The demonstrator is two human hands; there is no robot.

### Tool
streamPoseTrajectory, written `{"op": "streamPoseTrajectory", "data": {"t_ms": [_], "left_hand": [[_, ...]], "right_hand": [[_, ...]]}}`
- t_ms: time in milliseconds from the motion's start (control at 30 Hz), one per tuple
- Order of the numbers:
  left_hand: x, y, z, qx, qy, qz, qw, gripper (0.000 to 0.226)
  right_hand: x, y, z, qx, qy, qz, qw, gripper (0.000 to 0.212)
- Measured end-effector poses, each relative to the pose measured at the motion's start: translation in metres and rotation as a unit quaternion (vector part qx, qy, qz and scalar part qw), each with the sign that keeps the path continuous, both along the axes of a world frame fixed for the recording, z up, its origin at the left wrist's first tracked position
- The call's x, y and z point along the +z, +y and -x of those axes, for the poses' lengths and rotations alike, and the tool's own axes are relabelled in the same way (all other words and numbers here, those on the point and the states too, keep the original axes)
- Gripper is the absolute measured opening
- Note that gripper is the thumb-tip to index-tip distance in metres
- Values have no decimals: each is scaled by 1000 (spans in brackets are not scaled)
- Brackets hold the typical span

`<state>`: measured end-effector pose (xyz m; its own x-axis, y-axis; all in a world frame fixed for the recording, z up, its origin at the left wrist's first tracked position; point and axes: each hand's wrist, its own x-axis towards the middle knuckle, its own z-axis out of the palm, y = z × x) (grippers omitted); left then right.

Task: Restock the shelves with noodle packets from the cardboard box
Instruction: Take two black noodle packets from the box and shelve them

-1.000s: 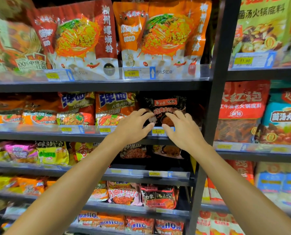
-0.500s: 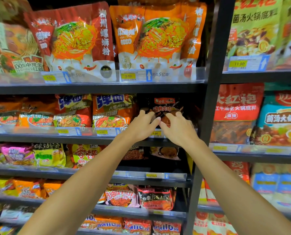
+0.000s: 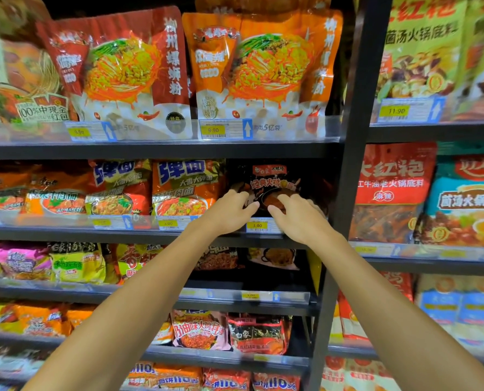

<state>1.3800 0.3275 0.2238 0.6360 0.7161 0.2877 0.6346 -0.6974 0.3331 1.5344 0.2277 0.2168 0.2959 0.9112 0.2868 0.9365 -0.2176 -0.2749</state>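
On the dark metal shelf [image 3: 162,235], right end, a glossy black noodle packet [image 3: 272,182] stands while the left hand [image 3: 226,213] and right hand [image 3: 300,218] press spread fingers against it, apparently seating it; next, let go.

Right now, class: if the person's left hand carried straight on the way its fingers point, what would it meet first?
The left hand points up and right into the shelf, so it would probably meet the black noodle packet first. Its fingertips seem already at the packet's lower left edge, though depth is unclear.
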Motion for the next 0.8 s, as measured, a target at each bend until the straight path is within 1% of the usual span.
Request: {"op": "streamPoseTrajectory", "data": {"t_ms": [100,233,333,533,667,800], "left_hand": [[0,-1,5,3,5,-25,1000,32],[3,-6,12,13,5,-54,998,49],[2,-9,16,9,4,-62,998,57],[1,-19,20,-3,-2,-71,997,57],[-1,-20,15,16,9,-46,999,55],[-3,-13,4,32,30,33,999,59]], "right_hand": [[-2,-5,0,2,-19,-23,1000,51],[-8,-9,0,12,-56,-66,996,53],[-12,-11,1,25,-57,-85,994,54],[-12,-15,3,26,-48,-95,994,57],[-10,-14,3,3,7,-55,998,62],[-3,-9,3,14,40,-19,999,63]]}}
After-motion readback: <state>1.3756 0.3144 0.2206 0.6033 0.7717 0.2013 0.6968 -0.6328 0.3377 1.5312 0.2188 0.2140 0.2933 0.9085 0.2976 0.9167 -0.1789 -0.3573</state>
